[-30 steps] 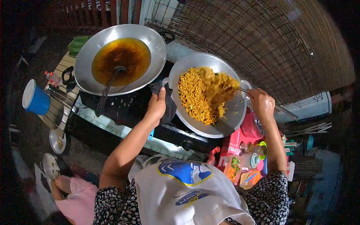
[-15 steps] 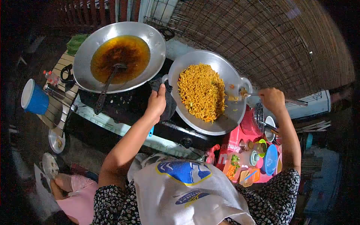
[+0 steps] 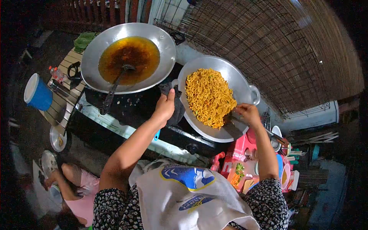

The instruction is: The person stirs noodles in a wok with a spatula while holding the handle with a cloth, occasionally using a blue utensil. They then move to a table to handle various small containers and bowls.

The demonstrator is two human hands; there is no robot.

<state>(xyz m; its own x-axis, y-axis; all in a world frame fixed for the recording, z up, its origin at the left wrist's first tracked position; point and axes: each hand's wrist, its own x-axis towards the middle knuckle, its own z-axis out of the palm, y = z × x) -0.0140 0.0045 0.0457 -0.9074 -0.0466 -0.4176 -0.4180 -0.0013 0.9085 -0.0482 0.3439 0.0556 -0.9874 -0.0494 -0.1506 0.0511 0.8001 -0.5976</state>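
Observation:
My left hand is closed around a black cloth at the left handle of the right-hand wok. A large mound of yellow-brown noodles fills the middle of that wok. At the right edge of the noodles my right hand is closed, with its fingers pinched on the metal spatula, which is mostly hidden by the hand and the noodles. To the left, another wok holds dark golden oil, with a dark slotted ladle resting in it.
A black stove lies under both woks. At the right, a pink-red table bears bowls and chopped vegetables. A wire grid stands behind. At far left are a blue bucket and a seated person in pink.
My right hand has moved left and down, from beyond the wok's right handle to the edge of the noodles. The noodle mound has shifted right. My left hand keeps its hold.

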